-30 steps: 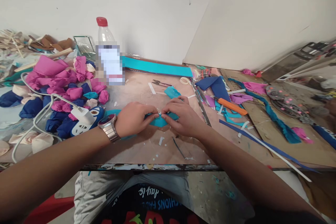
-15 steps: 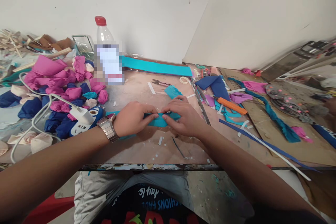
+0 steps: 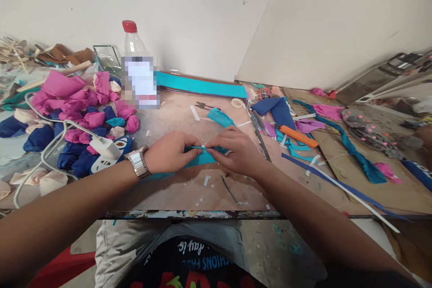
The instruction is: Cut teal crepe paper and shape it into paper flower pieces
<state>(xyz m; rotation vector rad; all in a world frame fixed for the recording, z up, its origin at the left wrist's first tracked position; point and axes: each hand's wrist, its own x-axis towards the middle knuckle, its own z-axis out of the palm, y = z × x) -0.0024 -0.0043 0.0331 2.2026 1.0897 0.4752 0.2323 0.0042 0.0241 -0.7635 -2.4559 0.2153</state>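
Observation:
Between my two hands lies a turquoise crepe paper strip (image 3: 206, 158) on the table, its ends partly covered by my hands. My left hand (image 3: 172, 150), with a silver watch (image 3: 139, 163) on its wrist, pinches the strip's upper edge between thumb and fingers. Close beside it my right hand (image 3: 235, 149) also pinches that edge, thumb below and fingers above. A loose gathered end of turquoise paper (image 3: 220, 117) sticks up beyond the right hand's fingers.
To the left are pink, blue and cream paper flowers (image 3: 72, 103), a power strip (image 3: 114, 157) and a bottle (image 3: 133, 42) behind a blurred phone (image 3: 141, 81). On the right lie an orange utility knife (image 3: 299, 136), a white stick (image 3: 357, 200) and paper scraps. A tape roll (image 3: 237, 103) sits behind.
The gathered turquoise end past my right hand has swung a little and looks longer. My fingers have shifted slightly along the strip, and my left wrist has turned a bit.

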